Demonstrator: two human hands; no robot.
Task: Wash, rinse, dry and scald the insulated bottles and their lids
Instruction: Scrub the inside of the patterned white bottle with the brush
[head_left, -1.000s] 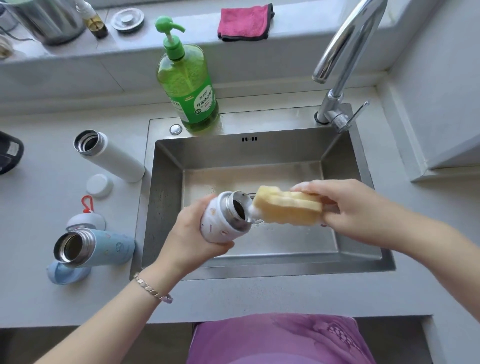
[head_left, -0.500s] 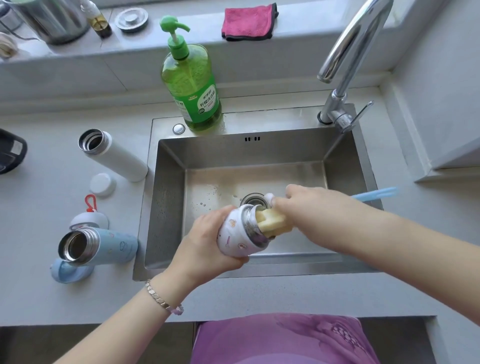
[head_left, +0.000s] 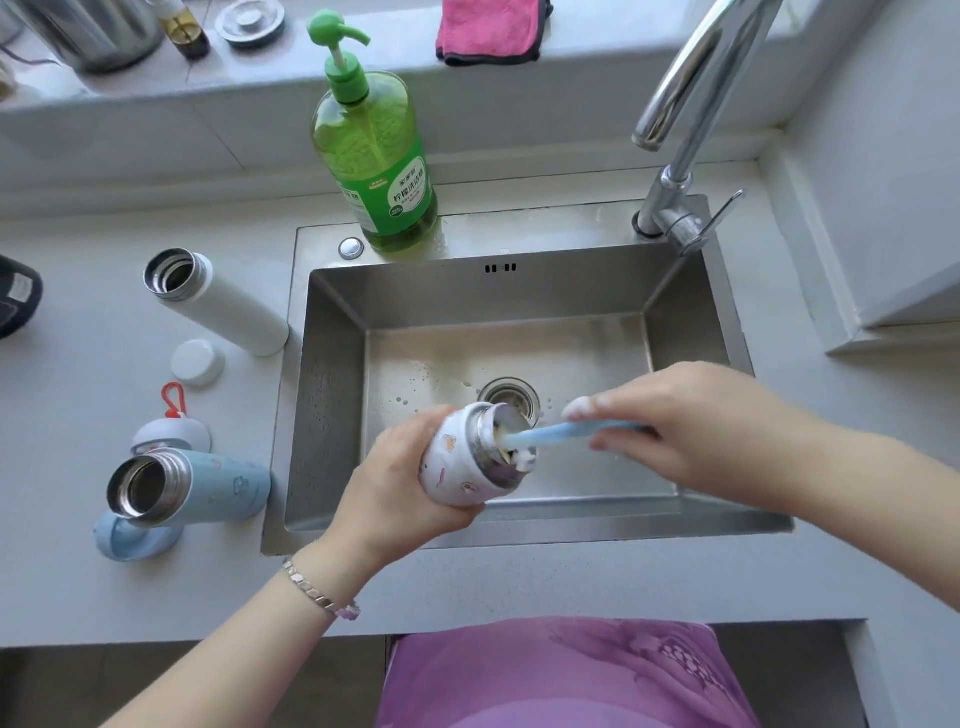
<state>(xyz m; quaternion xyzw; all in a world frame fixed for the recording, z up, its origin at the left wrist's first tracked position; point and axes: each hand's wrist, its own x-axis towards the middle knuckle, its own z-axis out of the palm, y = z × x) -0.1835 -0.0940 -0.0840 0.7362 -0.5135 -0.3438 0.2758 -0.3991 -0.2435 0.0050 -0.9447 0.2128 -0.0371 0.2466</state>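
My left hand (head_left: 395, 483) grips a small white patterned bottle (head_left: 457, 470), tilted over the steel sink (head_left: 332, 395) with its mouth facing right. My right hand (head_left: 670, 421) holds the blue handle of a sponge brush (head_left: 566, 434); the yellow sponge head is down inside the bottle, mostly hidden. On the counter to the left stand an open white bottle (head_left: 218, 301) and an open light-blue bottle (head_left: 192, 486). Beside them lie a white lid (head_left: 197, 362), a pale lid with a red loop (head_left: 171, 434) and a blue lid (head_left: 130, 538).
A green dish-soap pump bottle (head_left: 376, 156) stands on the sink's back rim, left of the chrome tap (head_left: 680, 119). A pink cloth (head_left: 491, 31) lies on the ledge behind, with a metal pot (head_left: 88, 31) and small items at far left. A dark object (head_left: 18, 296) sits at the left edge.
The sponge head was outside the bottle's mouth, then went in. My right hand has slid back along the blue handle, and the sponge now sits deep inside.
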